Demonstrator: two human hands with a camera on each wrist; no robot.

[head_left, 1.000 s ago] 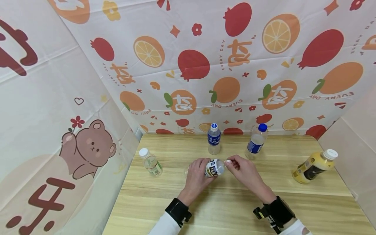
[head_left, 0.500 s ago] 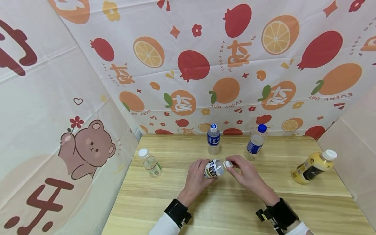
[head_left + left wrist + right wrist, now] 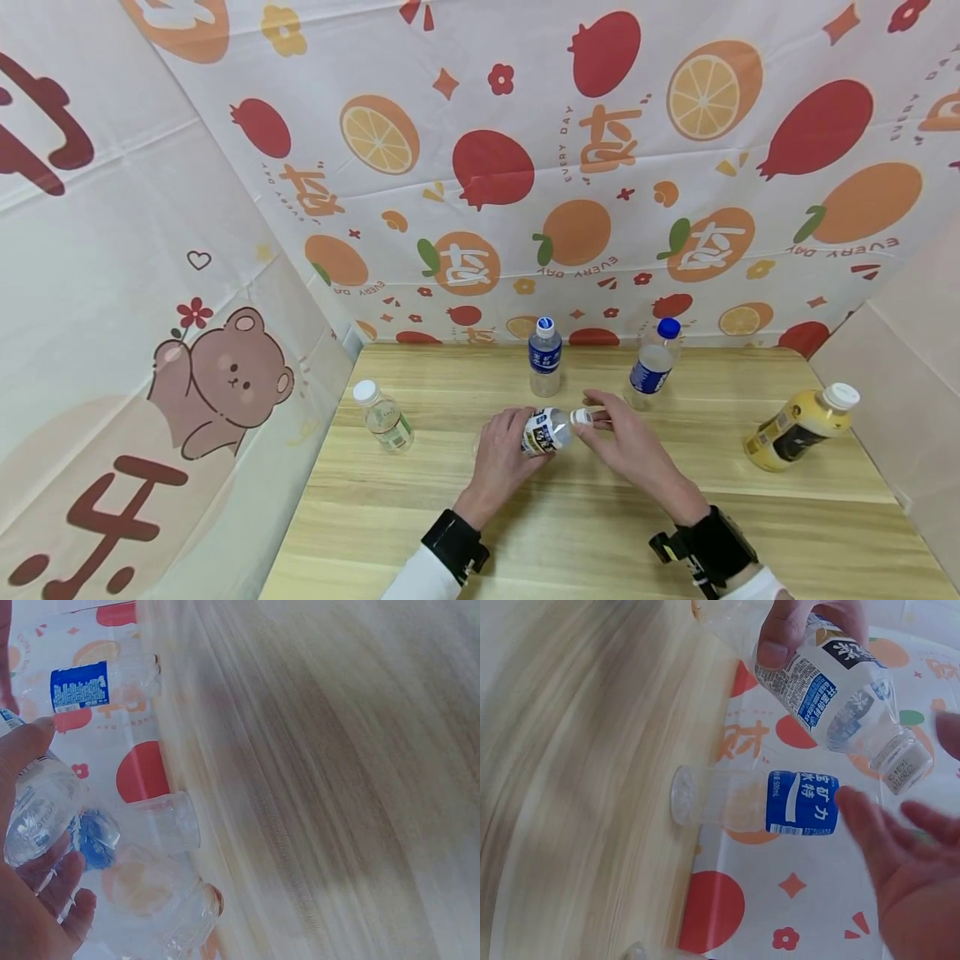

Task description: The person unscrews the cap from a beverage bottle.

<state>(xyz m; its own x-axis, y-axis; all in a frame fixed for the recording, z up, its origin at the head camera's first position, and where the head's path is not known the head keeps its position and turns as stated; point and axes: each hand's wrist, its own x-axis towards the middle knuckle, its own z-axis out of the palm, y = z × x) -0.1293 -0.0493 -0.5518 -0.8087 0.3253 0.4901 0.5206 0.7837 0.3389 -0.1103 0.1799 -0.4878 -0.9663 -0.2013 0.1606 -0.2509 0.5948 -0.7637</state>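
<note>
My left hand (image 3: 501, 448) grips a clear plastic bottle (image 3: 545, 431) with a white and black label around its body. The bottle is tilted, its neck pointing right, and a white cap (image 3: 907, 766) with printed marks sits on the neck. Around that cap, my right hand (image 3: 628, 435) has its fingers spread. In the right wrist view, thumb and fingers of the right hand (image 3: 922, 877) look apart from the cap. The left wrist view catches the left hand (image 3: 34, 900) curled under the bottle, whose cap end is out of that frame.
Behind the hands stand a blue-labelled bottle (image 3: 545, 357) with a white and blue cap and a blue-capped bottle (image 3: 654, 367). A small white-capped bottle (image 3: 388, 422) is at the left, a yellow bottle (image 3: 797, 429) at the right. A printed cloth (image 3: 420, 192) hangs behind the wooden table (image 3: 600, 533).
The right fingers, which covered the white cap a second ago, have spread and loosened around it, leaving the cap visible. The left hand and its bottle have stayed put.
</note>
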